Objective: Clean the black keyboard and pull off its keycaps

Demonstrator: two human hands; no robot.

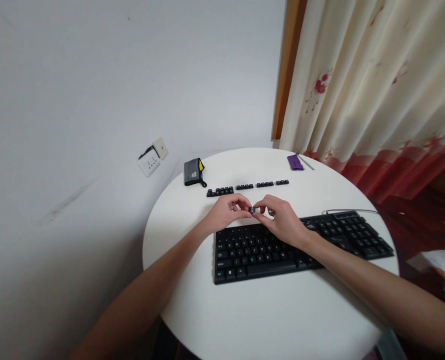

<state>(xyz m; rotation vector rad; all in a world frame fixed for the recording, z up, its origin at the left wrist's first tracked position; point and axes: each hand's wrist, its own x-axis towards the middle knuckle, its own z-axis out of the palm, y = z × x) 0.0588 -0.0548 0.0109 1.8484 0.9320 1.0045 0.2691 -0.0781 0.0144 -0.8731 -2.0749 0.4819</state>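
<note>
Between my two hands, just above the far edge of a black keyboard (271,265), is a small black keycap (252,210). The thumb and fingers of my left hand (228,210) pinch it from the left. From the right, my right hand (280,216) pinches the same keycap, with its wrist and forearm passing over the keyboard. Behind the hands, several loose black keycaps (245,187) stand in a row of small groups on the white table. Part of the keyboard's upper rows is hidden under my right hand and arm.
The round white table (252,315) meets the wall at its far left. A dark grey pouch (192,172) stands at the back left, a purple cloth (295,162) at the back right beside a thin pale stick (306,162). The keyboard's cable (352,210) curves along the right.
</note>
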